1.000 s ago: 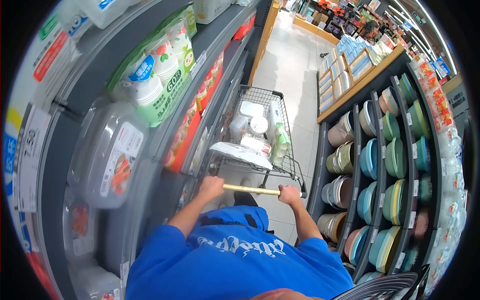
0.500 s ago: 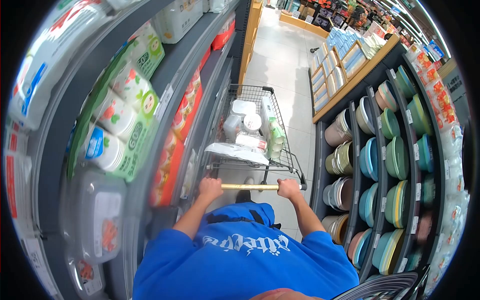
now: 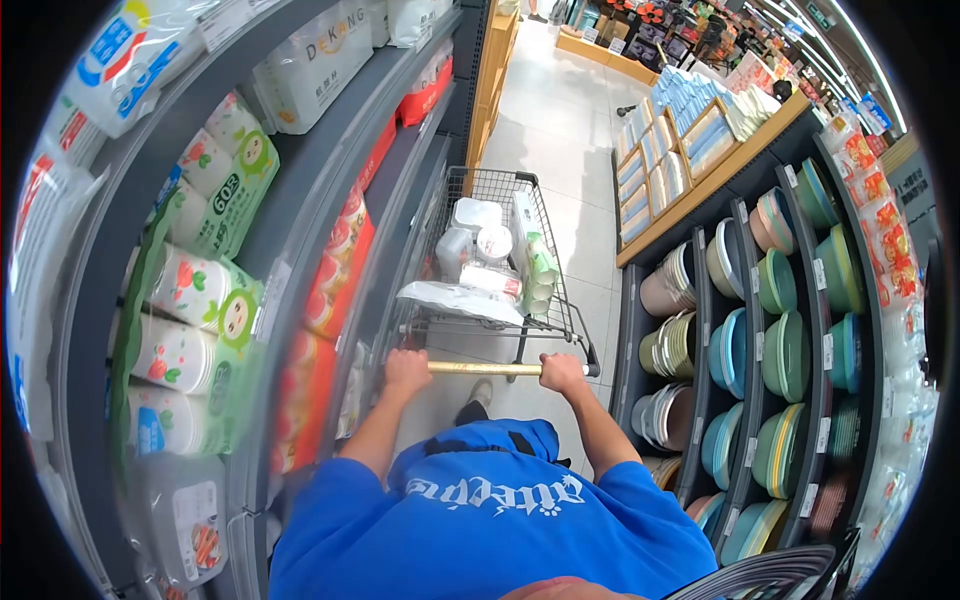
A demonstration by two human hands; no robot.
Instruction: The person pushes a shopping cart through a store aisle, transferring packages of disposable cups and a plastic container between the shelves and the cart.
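Grey shelves (image 3: pixel 300 165) and stacked basins (image 3: pixel 787 355) flank the aisle (image 3: pixel 535 120), where the left hand (image 3: pixel 407 370) and right hand (image 3: pixel 562 371) both curl tightly around a handle (image 3: pixel 484 368) running crosswise, the wire cart (image 3: pixel 527 178) straight ahead, about equally near each hand.

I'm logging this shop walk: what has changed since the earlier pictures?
The cart has moved forward along the aisle: the green-wrapped cups on the left shelf now sit lower in view, and the DEKANG pack shows more fully. Nothing was taken hold of or let go. The left hand and right hand stay around the handle; the goods in the cart look unmoved.
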